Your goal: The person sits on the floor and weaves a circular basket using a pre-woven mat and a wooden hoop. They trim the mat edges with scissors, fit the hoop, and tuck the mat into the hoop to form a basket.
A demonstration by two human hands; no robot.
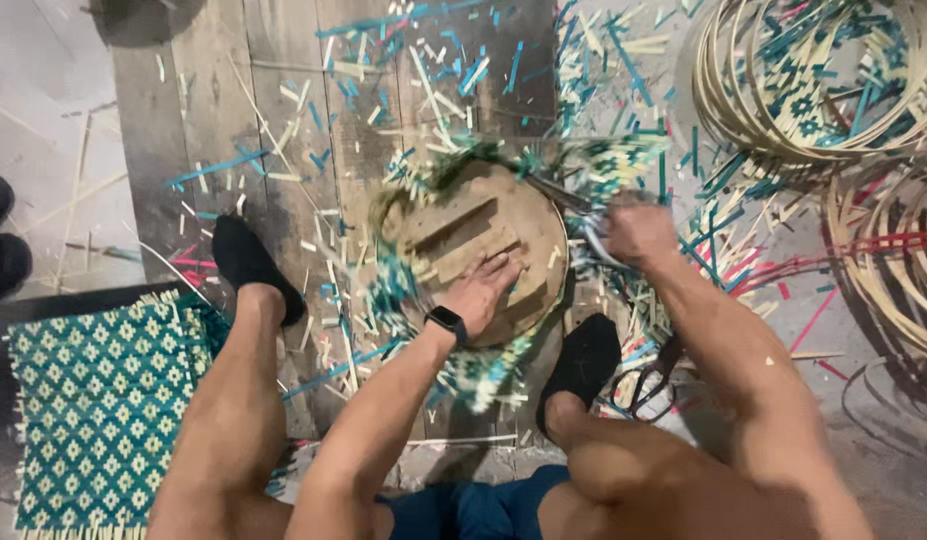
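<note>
The person sits low over the floor, knees spread, both arms reaching forward and down. The left hand lies flat, fingers spread, palm pressing on a round wooden form that sits between the feet, a black watch on the wrist. Teal-and-cream woven matting sticks out from under the form all round that hand. The right hand, arm nearly straight, is closed at the form's right edge on what looks like a pair of shears, though the blur makes that hard to confirm. Cut strips litter the floor beyond both hands. A finished woven mat lies outside the left arm, and bamboo hoops are stacked beyond the right hand.
</note>
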